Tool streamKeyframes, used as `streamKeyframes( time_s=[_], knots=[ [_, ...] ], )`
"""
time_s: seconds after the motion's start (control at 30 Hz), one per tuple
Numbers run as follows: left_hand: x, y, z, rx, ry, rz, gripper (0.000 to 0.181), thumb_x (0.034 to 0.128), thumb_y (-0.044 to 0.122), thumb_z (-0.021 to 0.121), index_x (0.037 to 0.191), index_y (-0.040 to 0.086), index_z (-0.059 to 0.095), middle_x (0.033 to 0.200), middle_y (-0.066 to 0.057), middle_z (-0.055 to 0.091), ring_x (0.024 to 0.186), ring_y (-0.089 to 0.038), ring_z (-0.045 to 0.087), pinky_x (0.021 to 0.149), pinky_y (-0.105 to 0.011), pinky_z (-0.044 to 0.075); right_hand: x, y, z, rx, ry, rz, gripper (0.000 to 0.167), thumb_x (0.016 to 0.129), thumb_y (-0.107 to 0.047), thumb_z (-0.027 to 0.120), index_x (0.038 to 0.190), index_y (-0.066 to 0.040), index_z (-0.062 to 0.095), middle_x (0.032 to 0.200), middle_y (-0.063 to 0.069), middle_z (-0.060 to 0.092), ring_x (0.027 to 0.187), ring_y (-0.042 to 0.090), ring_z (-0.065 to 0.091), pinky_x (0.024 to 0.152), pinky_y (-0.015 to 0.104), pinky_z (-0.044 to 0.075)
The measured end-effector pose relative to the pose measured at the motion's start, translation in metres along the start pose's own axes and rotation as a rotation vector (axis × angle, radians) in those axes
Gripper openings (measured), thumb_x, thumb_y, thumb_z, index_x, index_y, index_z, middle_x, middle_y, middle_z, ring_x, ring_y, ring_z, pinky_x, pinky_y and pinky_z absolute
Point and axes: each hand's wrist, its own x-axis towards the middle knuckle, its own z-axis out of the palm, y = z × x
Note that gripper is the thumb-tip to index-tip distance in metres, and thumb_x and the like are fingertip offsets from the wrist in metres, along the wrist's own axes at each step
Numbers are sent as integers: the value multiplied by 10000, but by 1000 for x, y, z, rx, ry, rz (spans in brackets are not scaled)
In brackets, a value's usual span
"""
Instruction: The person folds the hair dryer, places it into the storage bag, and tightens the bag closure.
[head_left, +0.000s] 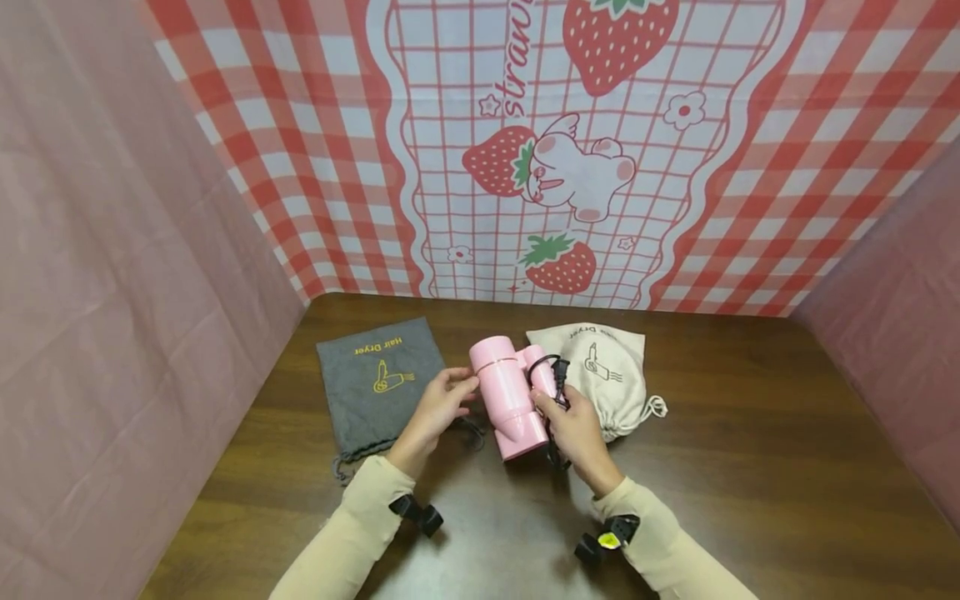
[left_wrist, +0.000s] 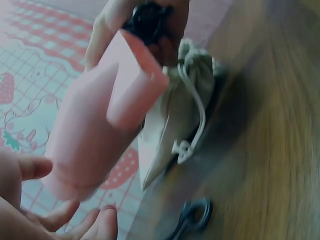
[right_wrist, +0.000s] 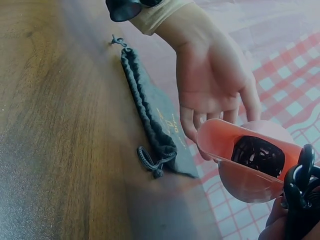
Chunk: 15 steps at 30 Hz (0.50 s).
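Note:
A pink hair dryer is held over the table in front of me, its flat nozzle towards me. My right hand grips its folded handle together with the bundled black cord. At the barrel's far left side, my left hand has its fingers spread and loosely bent, close to the pink shell. Whether a fingertip touches it I cannot tell. In the right wrist view the left palm faces the dryer, holding nothing. Through the nozzle mouth shows a dark grille.
A grey drawstring bag printed "Hair Dryer" lies flat on the left of the brown wooden table. A cream drawstring bag with a dryer drawing lies behind the right hand. A strawberry-patterned cloth hangs behind the table.

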Motion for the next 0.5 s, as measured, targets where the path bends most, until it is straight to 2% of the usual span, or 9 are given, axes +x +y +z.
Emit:
streamKeyframes(
  time_s=[0.13,0.3,0.4,0.5],
  knots=[
    [0,-1,-12,111,-8,64,350,936,152,600,1211,-64,577,1175,-269,645,1046,-376,641,828,-472,555,-1,-1,0,-3,0,4,328,919,-241,668,1065,49,624,784,53,607,654,91,540,591,235,482],
    [1,-2,-26,242,6,111,286,904,116,644,1132,-56,632,1111,-234,670,986,-317,660,804,-380,546,-1,2,1,-43,2,0,322,916,-252,671,1042,42,639,803,67,620,674,100,540,609,237,480],
    [0,-3,-34,389,34,143,261,888,139,669,1096,-19,656,1104,-207,667,981,-320,669,829,-365,533,-2,4,1,-74,4,-1,327,913,-271,673,1041,29,649,824,82,638,689,102,546,629,240,481],
    [0,-6,-41,564,67,168,256,884,182,685,1086,26,667,1111,-191,651,998,-323,663,873,-437,518,-3,5,1,-86,5,-1,324,910,-273,674,1049,19,658,840,87,646,705,106,550,649,241,484]
  ],
)
